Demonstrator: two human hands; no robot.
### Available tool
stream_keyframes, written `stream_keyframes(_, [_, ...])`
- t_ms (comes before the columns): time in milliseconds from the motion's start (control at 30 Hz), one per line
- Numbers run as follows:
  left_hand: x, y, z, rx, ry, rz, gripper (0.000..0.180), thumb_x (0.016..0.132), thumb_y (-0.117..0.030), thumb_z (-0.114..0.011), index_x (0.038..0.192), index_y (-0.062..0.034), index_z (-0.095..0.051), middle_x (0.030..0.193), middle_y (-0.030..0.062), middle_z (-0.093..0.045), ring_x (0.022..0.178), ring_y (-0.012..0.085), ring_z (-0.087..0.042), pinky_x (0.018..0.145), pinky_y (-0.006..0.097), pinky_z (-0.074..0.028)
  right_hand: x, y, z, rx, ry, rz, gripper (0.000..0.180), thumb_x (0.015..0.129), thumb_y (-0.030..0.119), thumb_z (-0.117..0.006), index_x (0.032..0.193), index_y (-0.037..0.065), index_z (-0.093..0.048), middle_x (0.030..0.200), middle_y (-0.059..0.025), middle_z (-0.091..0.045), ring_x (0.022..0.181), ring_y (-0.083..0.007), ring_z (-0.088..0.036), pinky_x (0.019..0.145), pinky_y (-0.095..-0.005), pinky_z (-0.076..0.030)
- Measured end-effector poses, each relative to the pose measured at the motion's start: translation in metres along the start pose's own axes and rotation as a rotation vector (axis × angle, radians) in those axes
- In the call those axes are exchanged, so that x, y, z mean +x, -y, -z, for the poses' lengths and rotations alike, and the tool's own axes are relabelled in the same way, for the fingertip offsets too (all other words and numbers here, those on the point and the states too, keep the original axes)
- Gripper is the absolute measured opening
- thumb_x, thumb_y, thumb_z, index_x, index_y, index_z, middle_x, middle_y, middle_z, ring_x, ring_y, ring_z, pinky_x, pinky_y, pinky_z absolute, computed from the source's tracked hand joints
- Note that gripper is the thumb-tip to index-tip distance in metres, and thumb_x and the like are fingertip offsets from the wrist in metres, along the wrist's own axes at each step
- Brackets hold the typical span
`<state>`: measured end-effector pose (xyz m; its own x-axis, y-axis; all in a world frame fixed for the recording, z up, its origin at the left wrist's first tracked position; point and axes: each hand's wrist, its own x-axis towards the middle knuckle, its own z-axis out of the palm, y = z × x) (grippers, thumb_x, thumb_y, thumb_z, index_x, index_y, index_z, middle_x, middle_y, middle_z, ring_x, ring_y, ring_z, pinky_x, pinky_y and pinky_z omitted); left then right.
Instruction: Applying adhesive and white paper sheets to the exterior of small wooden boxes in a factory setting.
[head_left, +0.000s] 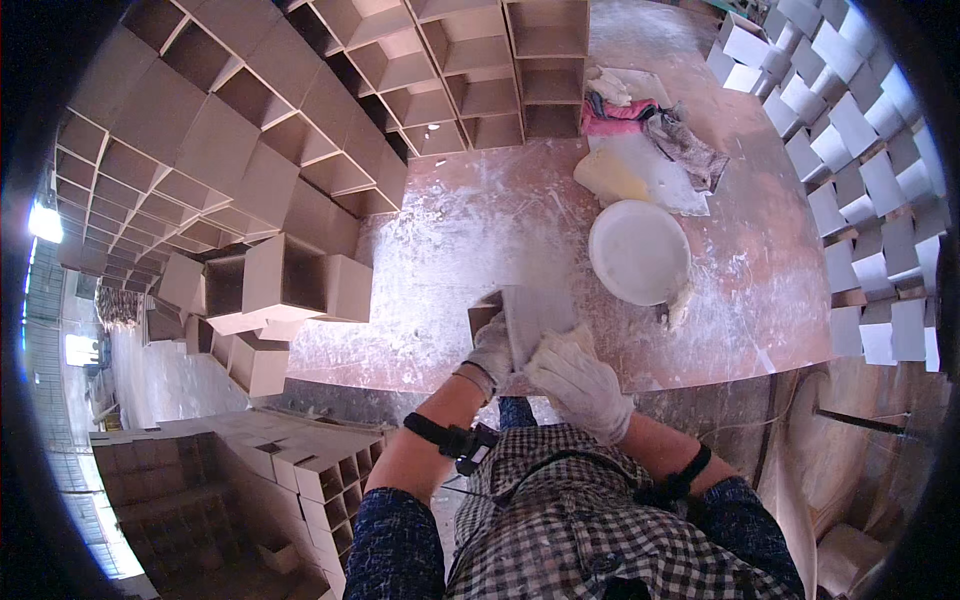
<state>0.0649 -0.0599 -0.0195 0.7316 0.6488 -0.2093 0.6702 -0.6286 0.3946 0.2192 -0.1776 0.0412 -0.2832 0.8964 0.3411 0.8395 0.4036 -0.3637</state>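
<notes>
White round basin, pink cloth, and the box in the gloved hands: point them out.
white round basin (638, 250), head view, middle of its pale inside
pink cloth (612, 113), head view, centre of the bunched fabric
small brown box (530, 315), head view, its flat upper panel above the hands

I see knit white cloth gloves on my left hand and right hand, gripping a matt brown fibreboard box. Just beyond, a smooth white plastic round bowl sits on the rough, powder-smeared reddish worktable; farther off lies crumpled pink cloth.

One white round basin, two gloved hands, many brown boxes.
</notes>
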Motion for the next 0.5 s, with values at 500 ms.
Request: stream_keyframes(500, [0.004,-0.019,0.000,0.042,0.058,0.075,0.040,0.094,-0.030,-0.047,0.127,-0.0079,-0.050,0.125,0.0102,-0.054,0.115,0.0248,-0.052,0.098,0.036,-0.042,0.060,-0.034,-0.009,0.092,-0.136,0.031,0.054,0.075,0.014,-0.057,0.127,0.004,-0.046,0.113,-0.0155,-0.055,0.103,-0.0302,-0.054,0.089,-0.0396,-0.043])
